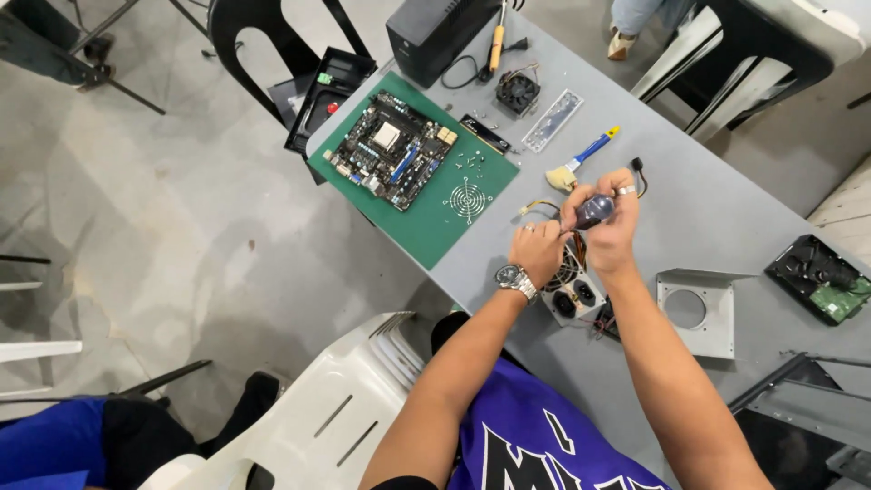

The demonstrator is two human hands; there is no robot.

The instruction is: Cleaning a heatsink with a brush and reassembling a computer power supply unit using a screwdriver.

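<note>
My right hand [610, 225] grips the dark rounded handle of a screwdriver [594, 210], held upright over a grey power supply unit [572, 292] on the grey table [699, 209]. My left hand [535, 249], with a wristwatch on the wrist, rests on the top of the power supply, fingers pinched close to the screwdriver's shaft. Coloured wires [535, 207] come out of the unit toward the far side. The screwdriver's tip is hidden behind my hands.
A motherboard [392, 150] lies on a green mat [435, 218] with a fan grille [468, 200] and small screws. A brush [581, 161], a small fan [518, 92], a black box [426, 36], a metal bracket [697, 310] and a circuit-board drive [821, 277] lie around. Chairs stand nearby.
</note>
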